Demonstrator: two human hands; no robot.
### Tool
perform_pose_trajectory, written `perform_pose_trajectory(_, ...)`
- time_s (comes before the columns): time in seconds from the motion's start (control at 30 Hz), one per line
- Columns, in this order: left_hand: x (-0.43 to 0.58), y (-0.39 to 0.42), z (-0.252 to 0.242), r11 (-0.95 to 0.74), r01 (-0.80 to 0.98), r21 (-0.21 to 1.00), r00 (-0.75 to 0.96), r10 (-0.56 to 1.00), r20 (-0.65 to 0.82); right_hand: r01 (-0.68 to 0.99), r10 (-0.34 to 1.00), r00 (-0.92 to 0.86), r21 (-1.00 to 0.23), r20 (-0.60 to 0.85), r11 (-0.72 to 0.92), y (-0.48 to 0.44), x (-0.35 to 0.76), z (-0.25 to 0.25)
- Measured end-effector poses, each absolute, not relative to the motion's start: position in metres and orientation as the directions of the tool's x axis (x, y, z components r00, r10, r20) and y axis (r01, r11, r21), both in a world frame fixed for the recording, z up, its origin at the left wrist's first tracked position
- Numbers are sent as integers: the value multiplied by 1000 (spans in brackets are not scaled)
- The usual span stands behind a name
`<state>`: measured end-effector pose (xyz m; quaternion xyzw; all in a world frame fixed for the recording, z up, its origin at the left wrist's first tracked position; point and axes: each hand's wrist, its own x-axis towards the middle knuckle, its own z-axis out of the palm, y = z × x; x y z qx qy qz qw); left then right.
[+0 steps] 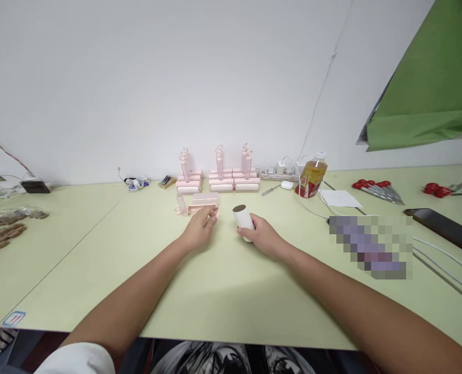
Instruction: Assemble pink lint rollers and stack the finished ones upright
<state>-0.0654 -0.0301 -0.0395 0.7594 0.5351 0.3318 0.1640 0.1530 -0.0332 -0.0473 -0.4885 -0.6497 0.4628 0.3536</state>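
My right hand [262,236] is closed around a white paper roll [241,217], tilted, with its brown hollow core facing up toward me. My left hand [200,227] is at the front of an opened pink case [205,199]. Its fingers are loosely curved, with the thumb apart from them, and they overlap the case's right front edge; whether they press on it I cannot tell. Just left of that case, a small clear-and-pink handle piece [181,204] stands on the table.
Behind, pink cases [221,184] lie in rows with pink handles [220,165] upright among them. To the right are a drink bottle [312,175], a white power strip [273,176], red-handled tools [377,189], a dark phone [445,228] and cables. Brown pieces [4,234] lie far left.
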Motion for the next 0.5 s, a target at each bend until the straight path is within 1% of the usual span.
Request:
perform_pose_trajectory(0.07,-65,-34,-37,-345,538,769,159,938,310,379,952,-307,-918,-5,118,-34,154,-46)
perform_pose_trajectory(0.13,-64,-36,-35,-330,401,854,124,944,306,421,942,-335,-893,11,160,-36,154,-45)
perform_pose_trajectory(0.37,-57,-37,-31,-302,122,946,78,953,294,457,880,-475,-855,0,247,-46,152,-43)
perform_pose_trajectory(0.43,-56,-37,-32,-282,44,958,45,959,280,464,874,-485,-846,6,263,-46,152,-42)
perform_pose_trajectory(0.5,-54,-37,-33,-265,17,964,28,964,265,465,879,-477,-844,16,268,-46,152,-41)
